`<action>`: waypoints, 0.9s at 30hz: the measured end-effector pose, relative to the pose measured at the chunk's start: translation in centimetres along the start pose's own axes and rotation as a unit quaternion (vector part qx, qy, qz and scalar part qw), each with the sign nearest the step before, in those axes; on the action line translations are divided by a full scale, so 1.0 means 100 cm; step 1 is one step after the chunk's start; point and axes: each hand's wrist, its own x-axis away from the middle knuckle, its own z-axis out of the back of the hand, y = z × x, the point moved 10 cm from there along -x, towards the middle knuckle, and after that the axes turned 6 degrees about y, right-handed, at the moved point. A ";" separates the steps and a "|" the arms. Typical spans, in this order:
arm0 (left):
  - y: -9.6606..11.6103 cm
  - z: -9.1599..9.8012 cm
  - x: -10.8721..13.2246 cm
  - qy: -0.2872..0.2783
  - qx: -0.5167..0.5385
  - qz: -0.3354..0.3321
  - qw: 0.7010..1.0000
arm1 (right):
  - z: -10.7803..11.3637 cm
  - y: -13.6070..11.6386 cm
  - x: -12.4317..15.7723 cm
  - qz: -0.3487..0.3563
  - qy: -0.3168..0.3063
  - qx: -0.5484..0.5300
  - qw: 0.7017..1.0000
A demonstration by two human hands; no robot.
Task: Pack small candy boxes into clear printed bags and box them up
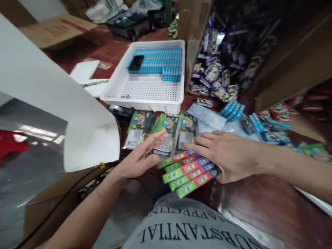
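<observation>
Several rows of small candy boxes [191, 167], green, red and purple end to end, lie slanted at the table's front edge. My right hand [225, 155] grips their purple ends, fingers over the top and thumb at the near side. Just left of the green ends, my left hand [141, 157] is open, fingers stretched out and holding nothing. Beyond my hands lie stacks of flat printed packets: a left stack [138, 129], a middle stack [167, 131] partly behind my left fingertips, and a right stack [187, 128] near my right fingers.
A white perforated tray [145, 105] holds rows of blue boxes [158, 57] and a black phone [136, 63]. A large carton at the right contains many purple packets [215, 72]. Loose blue boxes [232, 110] lie by a clear plastic bag [207, 116]. A curved white sheet [90, 138] stands left.
</observation>
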 end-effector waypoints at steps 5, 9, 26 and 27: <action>-0.042 -0.067 0.016 0.028 -0.091 -0.124 0.988 | -0.052 0.005 0.059 -0.106 0.019 -0.039 0.993; -0.052 -0.093 0.016 0.082 -0.113 -0.182 0.973 | -0.044 -0.004 0.080 -0.109 0.161 -0.010 0.981; -0.026 -0.076 0.033 0.095 -0.233 -0.190 0.949 | -0.061 -0.016 0.080 -0.106 0.151 0.005 0.983; -0.020 -0.056 0.044 0.119 -0.262 -0.190 0.939 | -0.061 -0.013 0.081 -0.100 0.163 0.000 0.982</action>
